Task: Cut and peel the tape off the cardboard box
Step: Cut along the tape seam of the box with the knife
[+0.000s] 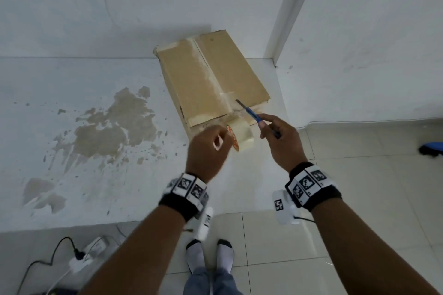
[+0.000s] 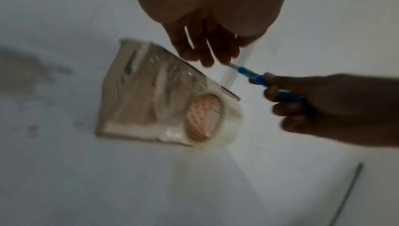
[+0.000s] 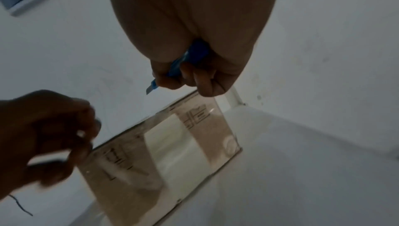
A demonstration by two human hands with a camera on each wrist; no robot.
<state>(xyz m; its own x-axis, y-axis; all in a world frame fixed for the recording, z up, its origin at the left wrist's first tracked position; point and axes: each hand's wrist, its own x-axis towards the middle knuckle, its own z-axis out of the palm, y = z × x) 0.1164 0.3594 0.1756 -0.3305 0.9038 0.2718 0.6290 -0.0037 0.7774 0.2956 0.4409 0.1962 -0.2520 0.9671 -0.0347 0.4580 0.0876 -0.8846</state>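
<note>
The cardboard box lies flat on the white counter against the wall, clear tape running down its centre seam and over the near end, where a tape roll hangs. The right hand grips a blue utility knife, blade poised above the near seam; the left hand hovers by the roll, fingers curled, apparently holding nothing. The cutting looks about to begin: next, the blade must drop onto the seam and draw along it while the left hand steadies the box.
</note>
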